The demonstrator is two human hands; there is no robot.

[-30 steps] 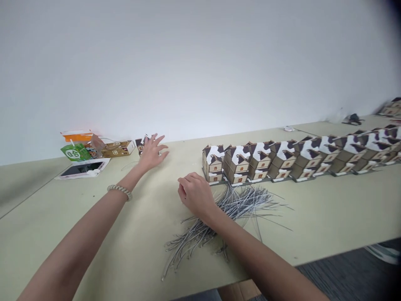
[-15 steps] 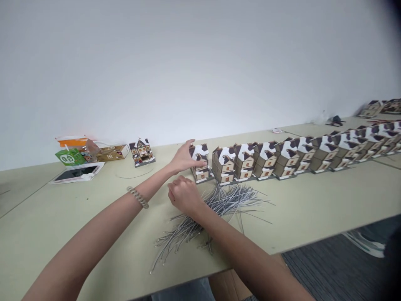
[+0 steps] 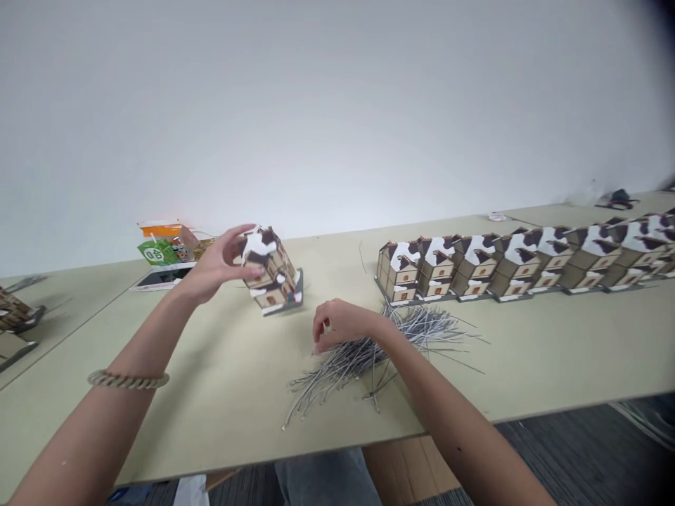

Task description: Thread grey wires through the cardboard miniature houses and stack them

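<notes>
And there it was: the left hand (image 3: pixel 224 263) had one model house (image 3: pixel 271 270) gripped between thumb and fingers, tilted, its base to the hand's right, looking lifted off the table (image 3: pixel 221 393). One piece picked out, then, and plenty left: to the right of both hands ran a long row of houses (image 3: pixel 472 270), upright and close together, neither hand touching them. Just below and right of the right hand (image 3: pixel 340 327), the heap of grey wires (image 3: pixel 363 355) lay loose, plainly far from used up. That hand's fingers were curled in towards the thumb, but whether they pinched a wire, nobody could tell. Nor could any wire be made out on the held house.

Elsewhere, beyond the left hand sat a green packet (image 3: pixel 157 251) and a dark-screened device (image 3: pixel 163 276); far to its left, more models (image 3: pixel 13 309) were cut off by the view. In the way? The right forearm crossed over the wires, hiding part of the heap, while the space between the two hands looked unobstructed.
</notes>
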